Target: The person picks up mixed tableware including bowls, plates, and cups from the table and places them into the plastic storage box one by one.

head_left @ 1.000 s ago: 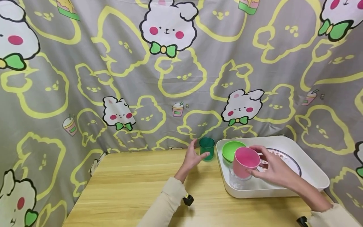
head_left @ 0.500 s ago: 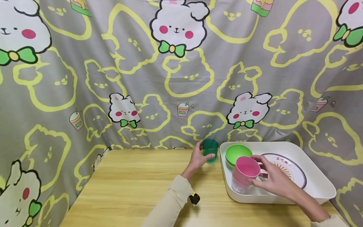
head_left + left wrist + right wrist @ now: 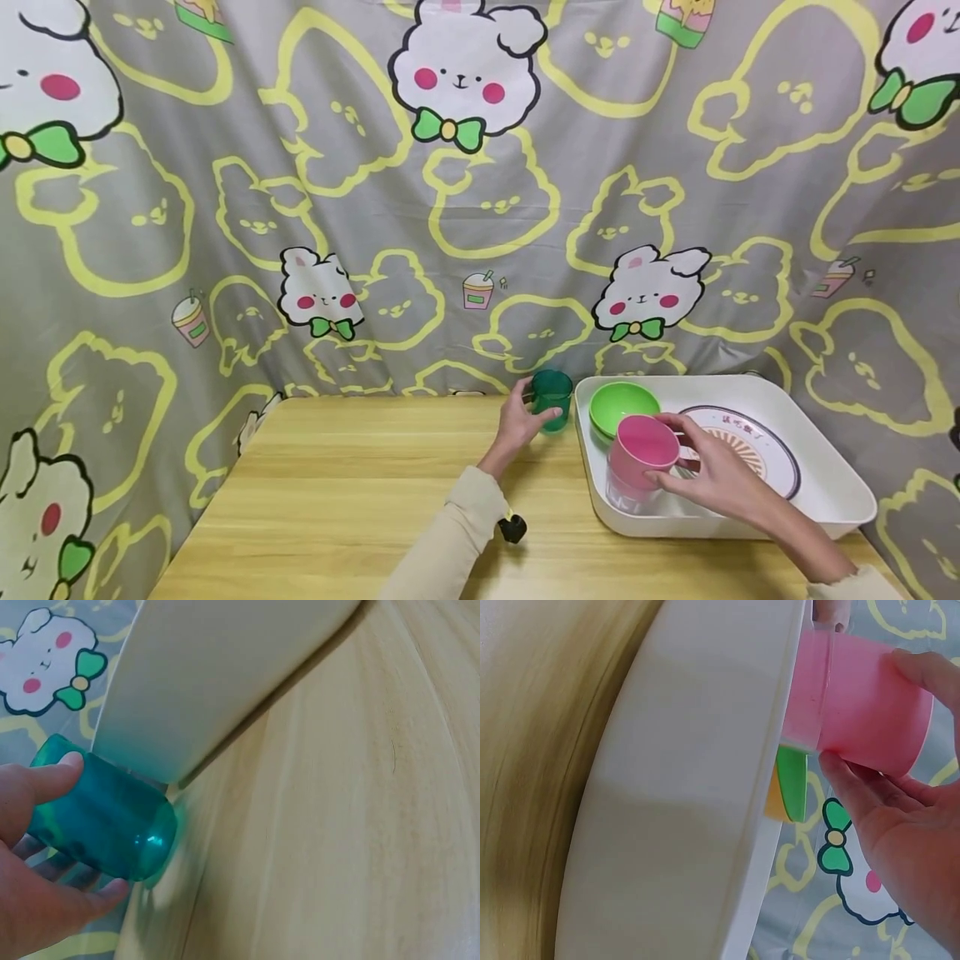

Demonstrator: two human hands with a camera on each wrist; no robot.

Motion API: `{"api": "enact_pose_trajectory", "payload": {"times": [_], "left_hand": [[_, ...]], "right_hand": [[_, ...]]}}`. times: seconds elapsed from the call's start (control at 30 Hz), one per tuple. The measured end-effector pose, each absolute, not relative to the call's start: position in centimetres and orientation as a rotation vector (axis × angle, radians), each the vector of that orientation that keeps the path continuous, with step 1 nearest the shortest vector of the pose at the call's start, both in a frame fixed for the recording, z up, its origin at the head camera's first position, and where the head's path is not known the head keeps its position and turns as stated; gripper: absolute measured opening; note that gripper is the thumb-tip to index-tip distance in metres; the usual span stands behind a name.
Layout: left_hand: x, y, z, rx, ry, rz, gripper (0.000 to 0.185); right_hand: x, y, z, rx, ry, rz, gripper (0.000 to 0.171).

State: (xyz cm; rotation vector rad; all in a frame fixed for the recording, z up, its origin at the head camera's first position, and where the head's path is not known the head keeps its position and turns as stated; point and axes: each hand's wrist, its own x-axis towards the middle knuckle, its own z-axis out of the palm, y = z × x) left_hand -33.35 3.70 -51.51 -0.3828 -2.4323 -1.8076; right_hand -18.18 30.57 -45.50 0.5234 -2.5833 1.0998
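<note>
My left hand (image 3: 516,432) holds a clear green cup (image 3: 552,402) at the table's back edge, thumb on the near side and fingers around the other. In the left wrist view, the green cup (image 3: 105,810) stands close beside the tray's wall. My right hand (image 3: 723,473) grips a pink cup (image 3: 636,457) between thumb and fingers, over the tray's near left corner. Beneath the pink cup shows a clear cup (image 3: 627,498), and the two overlap as if stacked. From the right wrist, the pink cup (image 3: 877,705) rises above the tray rim.
The white tray (image 3: 697,527) occupies the right of the wooden table (image 3: 337,492). Inside it are a green bowl (image 3: 618,407) behind the pink cup and a patterned plate (image 3: 776,467) at the right. A printed curtain (image 3: 420,208) hangs along the back.
My left fingers have come round the green cup, which they were only reaching toward before. The pink cup has dropped slightly onto the clear cup. The head view has shifted a little.
</note>
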Motion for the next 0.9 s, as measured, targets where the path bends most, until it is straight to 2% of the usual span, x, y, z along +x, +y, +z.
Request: {"api": "enact_pose_trajectory", "payload": {"times": [0.13,0.33,0.6,0.9], "left_hand": [[-33.2,2.9,-51.2,-0.399,-2.405,-1.821,0.070],[-32.7,1.2,-50.3,-0.456,-2.405,-1.858,0.067],[-32.0,-0.6,-49.3,-0.589,-2.391,-1.875,0.065],[-30.5,-3.8,-48.5,-0.574,-2.419,-1.878,0.064]], "right_hand": [[-18.1,30.4,-45.5,0.526,-2.586,1.083,0.080],[-17.9,30.4,-45.2,0.479,-2.628,1.090,0.093],[-18.4,30.5,-44.3,0.486,-2.631,1.061,0.088],[-18.4,30.0,-43.8,0.508,-2.611,1.018,0.087]]}}
